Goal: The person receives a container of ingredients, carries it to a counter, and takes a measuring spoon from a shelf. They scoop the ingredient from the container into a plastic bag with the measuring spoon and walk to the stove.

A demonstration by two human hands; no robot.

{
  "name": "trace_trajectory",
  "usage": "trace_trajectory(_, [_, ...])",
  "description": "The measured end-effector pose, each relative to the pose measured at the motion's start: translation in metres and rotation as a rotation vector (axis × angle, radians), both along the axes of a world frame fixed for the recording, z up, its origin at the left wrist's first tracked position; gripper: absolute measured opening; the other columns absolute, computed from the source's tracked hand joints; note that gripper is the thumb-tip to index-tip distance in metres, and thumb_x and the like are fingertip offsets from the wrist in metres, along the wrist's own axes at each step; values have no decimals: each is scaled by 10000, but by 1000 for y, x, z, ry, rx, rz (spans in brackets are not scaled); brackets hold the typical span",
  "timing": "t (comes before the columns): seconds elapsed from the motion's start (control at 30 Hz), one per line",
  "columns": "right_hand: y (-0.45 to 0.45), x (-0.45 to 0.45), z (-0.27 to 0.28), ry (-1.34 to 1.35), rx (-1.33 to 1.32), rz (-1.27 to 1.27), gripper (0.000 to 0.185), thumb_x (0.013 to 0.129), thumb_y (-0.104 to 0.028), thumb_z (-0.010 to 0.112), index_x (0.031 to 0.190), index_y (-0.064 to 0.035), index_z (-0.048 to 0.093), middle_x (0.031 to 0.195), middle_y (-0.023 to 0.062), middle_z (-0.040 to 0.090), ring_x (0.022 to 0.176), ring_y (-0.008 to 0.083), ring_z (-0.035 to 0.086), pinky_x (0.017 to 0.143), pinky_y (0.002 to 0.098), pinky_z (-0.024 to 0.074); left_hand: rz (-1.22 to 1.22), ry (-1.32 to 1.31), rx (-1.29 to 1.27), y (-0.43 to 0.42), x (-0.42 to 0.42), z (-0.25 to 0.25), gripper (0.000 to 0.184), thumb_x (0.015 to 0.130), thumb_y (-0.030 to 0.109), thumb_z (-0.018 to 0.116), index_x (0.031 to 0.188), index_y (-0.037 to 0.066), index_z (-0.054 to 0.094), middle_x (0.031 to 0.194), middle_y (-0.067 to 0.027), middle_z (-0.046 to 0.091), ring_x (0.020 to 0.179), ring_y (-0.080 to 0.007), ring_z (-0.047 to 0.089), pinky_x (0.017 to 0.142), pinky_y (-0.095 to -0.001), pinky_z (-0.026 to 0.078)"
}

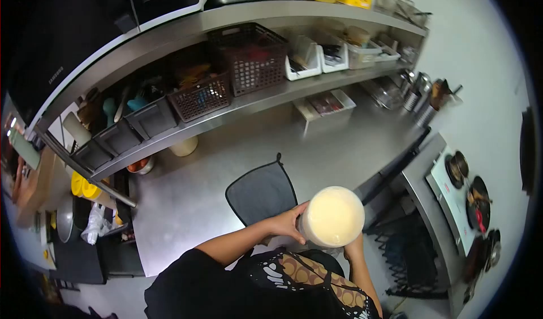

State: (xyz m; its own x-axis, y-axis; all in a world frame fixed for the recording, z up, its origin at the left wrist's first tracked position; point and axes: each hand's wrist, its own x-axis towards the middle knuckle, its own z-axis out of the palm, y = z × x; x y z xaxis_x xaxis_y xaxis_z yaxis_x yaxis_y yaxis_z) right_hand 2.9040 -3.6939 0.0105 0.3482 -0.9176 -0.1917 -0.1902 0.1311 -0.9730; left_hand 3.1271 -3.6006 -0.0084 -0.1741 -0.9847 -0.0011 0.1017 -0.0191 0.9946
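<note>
A round see-through tub (334,217) with a pale yellow, creamy content is held up in front of my body, at the near edge of the metal table. My left hand (291,224) closes on its left side, with the thumb low and the fingers partly behind the wall. On the lower right side my right hand (355,250) supports it, and most of those fingers are hidden by the tub. Just left of the tub lies a dark grey pot holder (263,191) with a hanging loop, flat on the table.
The steel table (181,217) runs under a shelf holding brown baskets (257,61), grey bins (150,118) and white trays (305,61). A white box (325,105) sits below it. To the right stands a cooktop (452,200) with pans; yellow-lidded bottles (85,189) are at left.
</note>
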Motion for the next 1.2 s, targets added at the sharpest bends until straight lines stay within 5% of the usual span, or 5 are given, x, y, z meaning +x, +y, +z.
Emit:
trace_trajectory(0.63, [-272,172,-74,95,-280,904,368,837,-194,586,1130,28,576,1074,134,631,944,179,596,764,302,462,978,-595,192,-124,6,-63,1239,449,286,859,1435,86,137,1413,-168,331,1309,-318,306,1023,-407,237])
trace_trajectory(0.83, [-327,180,-48,222,-582,1005,142,840,-87,530,795,45,556,723,71,603,688,182,551,639,345,449,1023,-638,635,-109,-39,-30,911,579,219,815,1357,106,355,1306,-181,456,1236,-301,412,964,-399,352])
trace_trajectory(0.97, [-347,152,24,130,-506,934,159,828,-45,539,681,-15,485,583,-6,474,510,78,416,470,231,363,892,-455,592,-76,-54,-27,510,697,206,746,1150,69,556,1016,-138,632,958,-251,600,815,-330,464])
trace_trajectory(1.07, [-283,111,134,346,-561,957,202,798,-173,665,956,-48,677,979,147,664,818,291,625,779,381,489,866,-339,299,-64,-72,20,314,780,141,681,1063,35,596,855,-79,657,782,-156,624,718,-283,488])
trace_trajectory(1.2, [-197,112,106,-161,-361,1233,172,847,-69,559,690,-40,494,593,-26,469,530,41,416,455,198,335,825,235,30,-69,-85,69,342,787,90,684,1092,2,558,816,-36,598,695,-71,572,631,-223,476])
